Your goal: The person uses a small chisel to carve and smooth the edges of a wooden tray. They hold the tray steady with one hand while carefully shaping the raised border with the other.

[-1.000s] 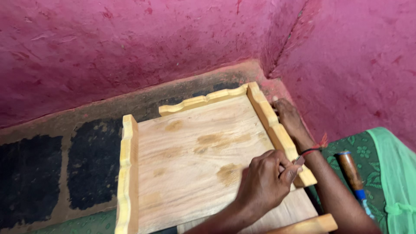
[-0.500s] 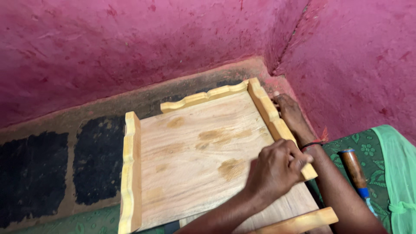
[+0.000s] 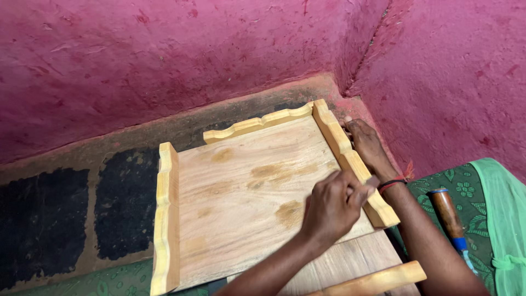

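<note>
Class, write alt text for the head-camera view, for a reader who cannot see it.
Two hands work on a pale wooden tray with scalloped rails, lying on the floor by a pink wall. The left hand presses against the right rail from inside; the right hand steadies it outside. A wooden-handled tool lies on green cloth.

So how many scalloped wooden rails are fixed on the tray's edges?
3: left rail on the tray's left edge, far rail by the wall, right rail between the left hand and right hand. The near edge is partly hidden.
</note>
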